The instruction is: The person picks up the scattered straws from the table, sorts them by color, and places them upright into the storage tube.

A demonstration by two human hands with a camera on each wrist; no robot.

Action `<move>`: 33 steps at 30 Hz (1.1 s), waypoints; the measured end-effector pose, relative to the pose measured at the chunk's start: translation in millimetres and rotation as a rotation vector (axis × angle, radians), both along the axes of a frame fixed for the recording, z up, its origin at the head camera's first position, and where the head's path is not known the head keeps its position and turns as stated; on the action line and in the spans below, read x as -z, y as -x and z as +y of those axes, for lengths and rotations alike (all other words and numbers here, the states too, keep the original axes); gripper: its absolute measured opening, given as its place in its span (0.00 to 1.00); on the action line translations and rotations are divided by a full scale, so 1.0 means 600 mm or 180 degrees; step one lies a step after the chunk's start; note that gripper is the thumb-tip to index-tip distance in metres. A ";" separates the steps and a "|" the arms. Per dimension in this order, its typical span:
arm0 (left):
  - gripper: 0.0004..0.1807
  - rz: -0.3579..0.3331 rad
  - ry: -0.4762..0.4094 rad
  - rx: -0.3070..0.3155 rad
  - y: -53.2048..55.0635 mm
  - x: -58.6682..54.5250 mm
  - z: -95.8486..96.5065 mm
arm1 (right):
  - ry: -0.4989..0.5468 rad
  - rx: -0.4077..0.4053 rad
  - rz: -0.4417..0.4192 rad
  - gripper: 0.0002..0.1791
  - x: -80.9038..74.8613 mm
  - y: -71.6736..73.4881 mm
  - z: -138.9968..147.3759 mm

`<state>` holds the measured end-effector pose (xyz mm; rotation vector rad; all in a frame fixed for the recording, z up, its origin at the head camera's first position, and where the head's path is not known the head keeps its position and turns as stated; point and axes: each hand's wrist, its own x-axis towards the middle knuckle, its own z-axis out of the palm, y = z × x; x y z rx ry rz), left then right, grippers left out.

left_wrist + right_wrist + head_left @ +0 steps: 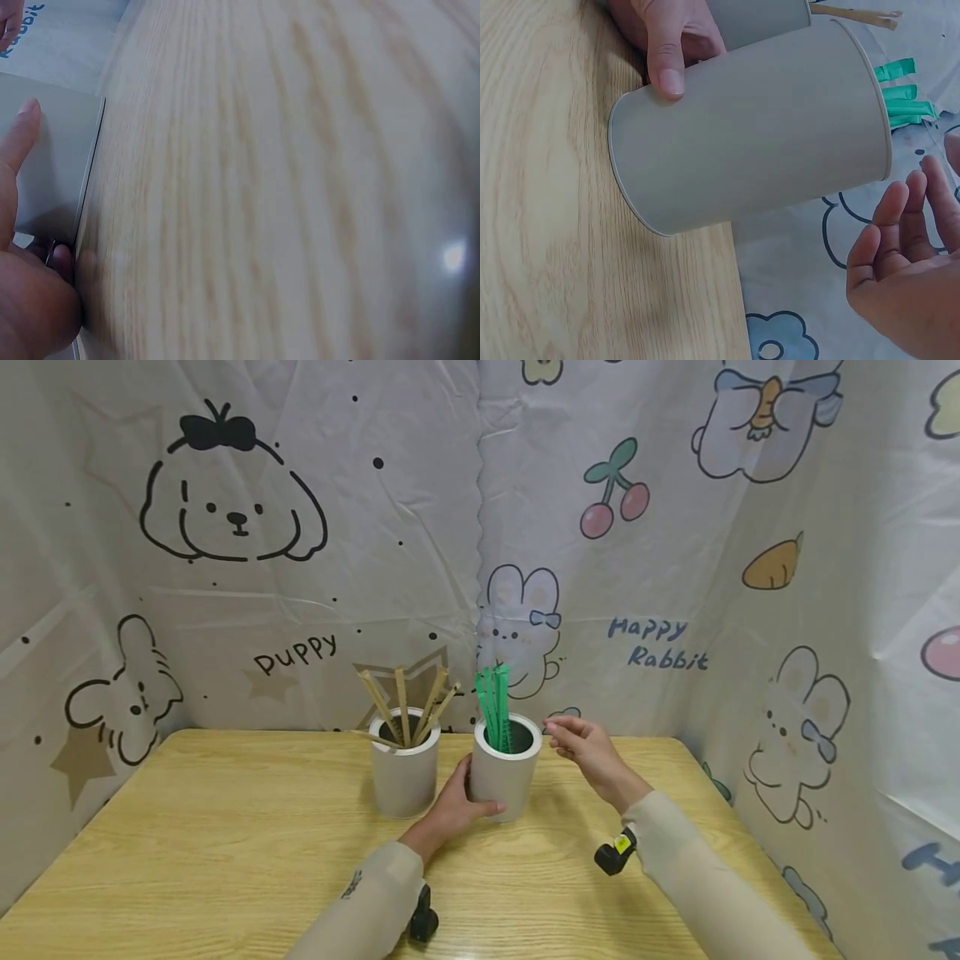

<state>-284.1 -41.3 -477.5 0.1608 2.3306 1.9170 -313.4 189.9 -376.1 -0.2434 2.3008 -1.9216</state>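
Note:
A light grey cylindrical canister (504,785) with a white rim stands upright on the wooden table. Several green wrapped sticks (494,710) lean against the left of its mouth. My left hand (456,806) grips the canister low on its left side, the thumb across the front; the other fingers are partly hidden behind it. Beside the rim on the right, my right hand (592,756) is raised with fingers loosely bent. Nothing shows between those fingers (889,206) in the right wrist view, where they are near the canister's mouth.
Left of the held canister is a second grey canister (405,781) with several brown wrapped sticks (402,702) fanning out, one poking left over the rim. A cartoon-printed curtain (420,527) hangs behind the table's (225,843) back edge and along both sides.

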 end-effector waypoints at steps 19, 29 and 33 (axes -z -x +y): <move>0.57 0.0052 0.0001 -0.0002 0.005 0.007 0.002 | -0.0423 -0.0073 0.0225 0.21 0.009 -0.024 0.022; 0.58 0.0098 -0.0040 0.0004 0.004 0.005 0.000 | -0.0574 -0.0109 0.0270 0.21 0.014 -0.037 0.032; 0.58 0.0104 -0.0047 0.0012 0.003 0.005 0.001 | -0.0643 -0.0123 0.0294 0.20 0.018 -0.041 0.035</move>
